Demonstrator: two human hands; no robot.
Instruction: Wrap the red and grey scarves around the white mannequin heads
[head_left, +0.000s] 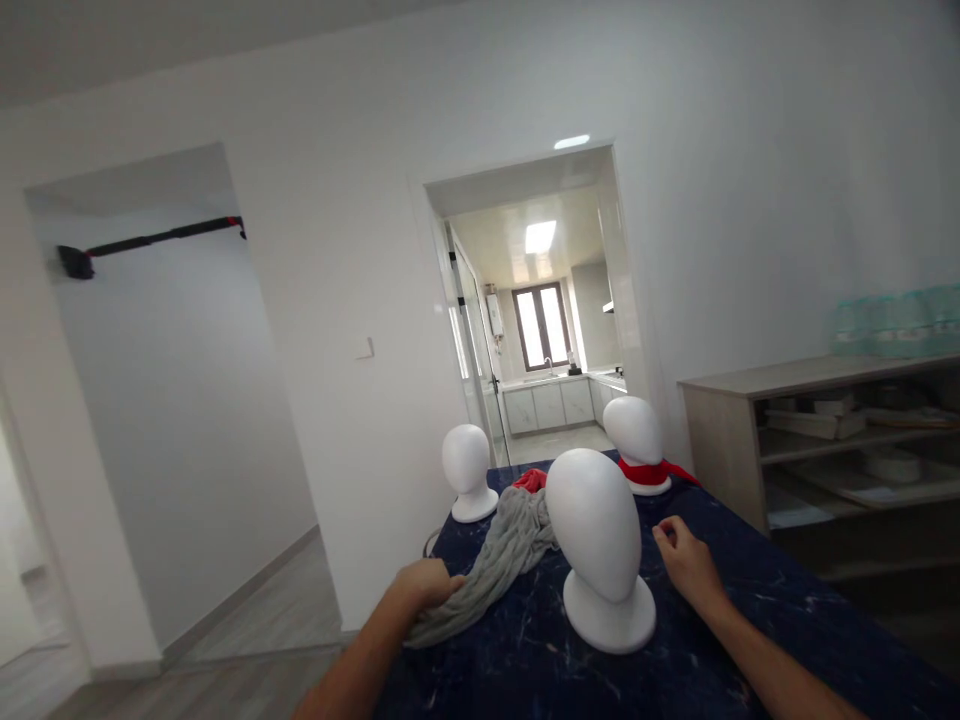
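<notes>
Look at this long, grey, ribbed-fabric scarf (502, 548), bunched and slanting across the dark-blue marbled tabletop (517, 650) beside the nearest upright, smooth white mannequin head (598, 535).

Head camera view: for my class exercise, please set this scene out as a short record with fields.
Surface: dark blue tabletop
Front: white mannequin head
Rear left: second white head
Rear right: third white head, red cloth across its neck
Left hand: at the grey cloth; grip unclear
Right hand: fingers curled, beside the front head, nothing visible in it
Right side: shelf unit bearing bottles
</notes>
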